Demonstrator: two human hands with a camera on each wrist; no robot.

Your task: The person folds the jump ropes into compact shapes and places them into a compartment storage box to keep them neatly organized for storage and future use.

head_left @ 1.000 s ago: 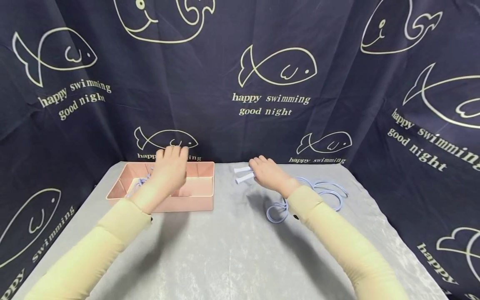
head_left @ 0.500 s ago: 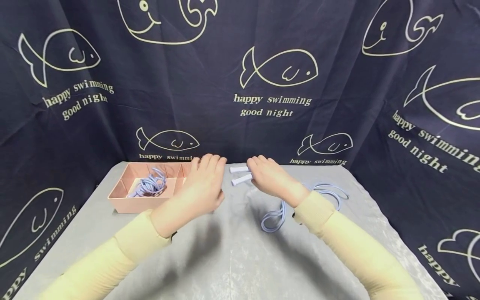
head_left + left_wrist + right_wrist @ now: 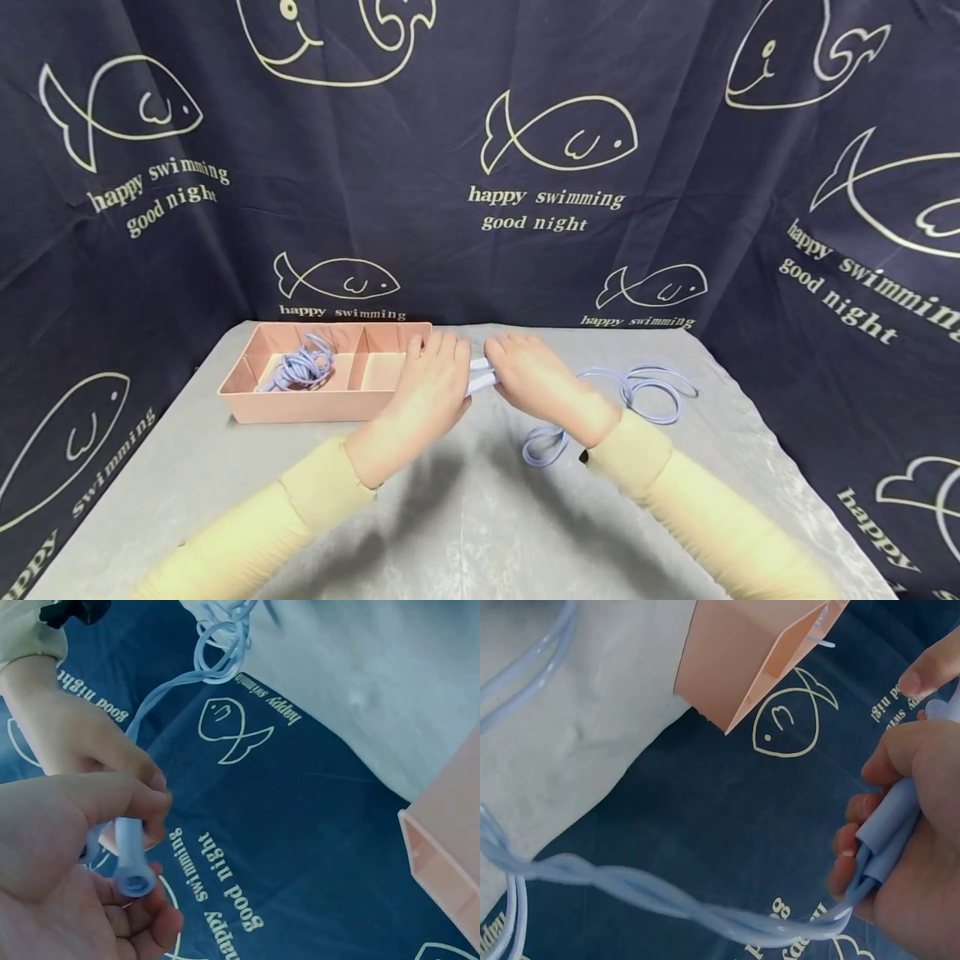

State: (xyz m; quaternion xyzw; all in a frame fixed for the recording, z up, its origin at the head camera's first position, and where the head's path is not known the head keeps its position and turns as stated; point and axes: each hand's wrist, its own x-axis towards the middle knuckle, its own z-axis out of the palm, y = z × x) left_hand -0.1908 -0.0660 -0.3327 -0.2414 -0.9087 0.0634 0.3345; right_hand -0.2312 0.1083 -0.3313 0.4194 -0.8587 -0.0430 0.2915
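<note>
Trailing soft-looking cord [image 3: 660,892], the probably light, stiff handles [image 3: 892,821] are clamped by the right hand [image 3: 542,383], their ends (likely the best hold) flanked by parted thumb and fingers of the left hand [image 3: 429,387].

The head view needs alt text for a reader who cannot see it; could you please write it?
A person's right hand holds two pale handles of a blue rope, with the left hand at their free ends. To the left, a pink divided box holds a bundled blue cord.
</note>
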